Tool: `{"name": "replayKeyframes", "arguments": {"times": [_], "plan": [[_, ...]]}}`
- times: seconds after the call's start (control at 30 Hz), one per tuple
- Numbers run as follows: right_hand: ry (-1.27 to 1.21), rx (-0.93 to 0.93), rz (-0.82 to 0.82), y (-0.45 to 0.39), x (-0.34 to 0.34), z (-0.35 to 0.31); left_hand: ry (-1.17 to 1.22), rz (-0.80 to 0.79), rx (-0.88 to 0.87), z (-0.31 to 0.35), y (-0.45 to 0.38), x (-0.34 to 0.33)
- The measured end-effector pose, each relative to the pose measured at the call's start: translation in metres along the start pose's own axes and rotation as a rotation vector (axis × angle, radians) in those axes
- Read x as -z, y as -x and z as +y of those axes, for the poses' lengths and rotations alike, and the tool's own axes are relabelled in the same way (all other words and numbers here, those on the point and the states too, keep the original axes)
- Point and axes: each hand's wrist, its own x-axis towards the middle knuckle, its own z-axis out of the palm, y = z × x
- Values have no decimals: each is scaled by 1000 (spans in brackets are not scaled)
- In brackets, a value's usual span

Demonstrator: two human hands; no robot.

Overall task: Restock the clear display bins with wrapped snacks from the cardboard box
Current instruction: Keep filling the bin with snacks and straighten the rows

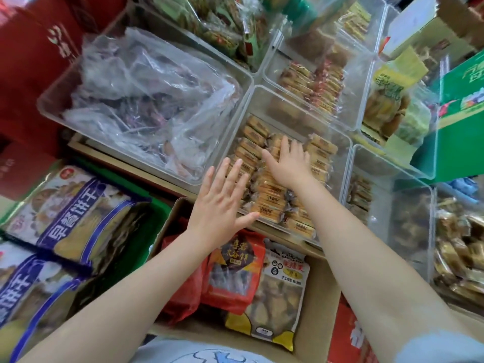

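Crowded shop shelving fills the frame. At centre, a clear bin point(337, 142) holds rows of orange-wrapped snacks point(272, 197); left hand point(222, 203) and right hand point(290, 163) rest there, fingers spread flat. Cardboard box point(317, 297) below.

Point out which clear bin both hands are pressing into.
The centre bin of tan wrapped biscuits; left hand and right hand lie flat on its packets, other bins untouched.

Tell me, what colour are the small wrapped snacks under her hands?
Golden yellow-orange wrapped snacks, seen in the head view.
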Motion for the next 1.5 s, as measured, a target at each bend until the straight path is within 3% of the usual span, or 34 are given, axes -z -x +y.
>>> {"name": "replayKeyframes", "arguments": {"times": [0.2, 0.33, 0.43, 0.5, 0.57, 0.67, 0.77, 0.93, 1.03, 1.13, 1.27, 1.5], "plan": [[-140, 104, 124, 44, -26, 2, 33, 13, -25, -2, 1, 0], [-386, 200, 176, 93, -9, 23, 82, -122, 35, -3, -1, 12], [-528, 235, 138, 149, -6, 62, 281, -122, 1, 22, -1, 32], [-676, 203, 139, 194, -9, 97, 457, -79, -121, 69, 4, 48], [-763, 148, 185, 239, -13, 139, 590, -185, -235, 133, 15, 58], [-858, 65, 386, 307, -16, 221, 691, -382, -310, 233, 41, 60], [-920, -30, 569, 379, -18, 311, 660, -465, -399, 326, 76, 55], [-941, -83, 700, 465, -33, 457, 768, -369, -491, 482, 139, 53], [-886, -139, 620, 482, -50, 529, 726, -311, -512, 562, 161, 48], [-807, -161, 387, 484, -69, 582, 435, -218, -453, 609, 164, 35], [-658, -99, 94, 472, -102, 621, 195, -173, -406, 625, 166, 22], [-377, -15, -196, 423, -172, 634, 28, -183, -351, 640, 153, 18]]}}
